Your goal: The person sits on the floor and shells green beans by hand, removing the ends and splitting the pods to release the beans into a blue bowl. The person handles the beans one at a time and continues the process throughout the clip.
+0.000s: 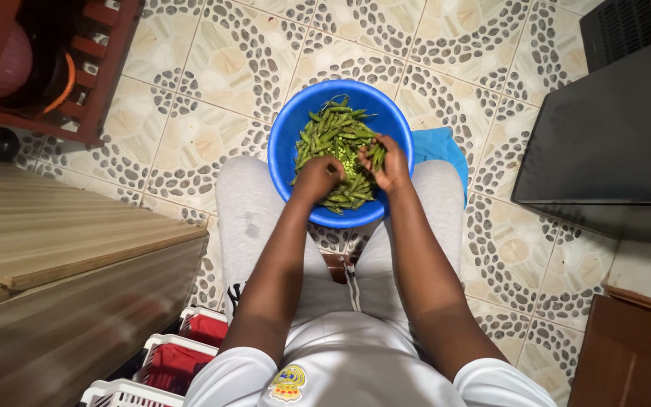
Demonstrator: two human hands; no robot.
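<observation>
While the blue bowl [284, 128] rests on our knees, we see it heaped with green pea pods [331, 136], and a small patch of shelled peas [349, 164] lies between our hands. Our left hand [316, 178] sits curled on the near side of the heap; whether its fingers grip a pod we cannot tell. Our right hand [389, 162] pinches a pod [376, 156] at the right of the pile. A blue cloth [440, 147] shows just right of the bowl. Patterned floor tiles [212, 83] spread around; a wooden bench [62, 249] stands left, white crates [167, 362] near left.
</observation>
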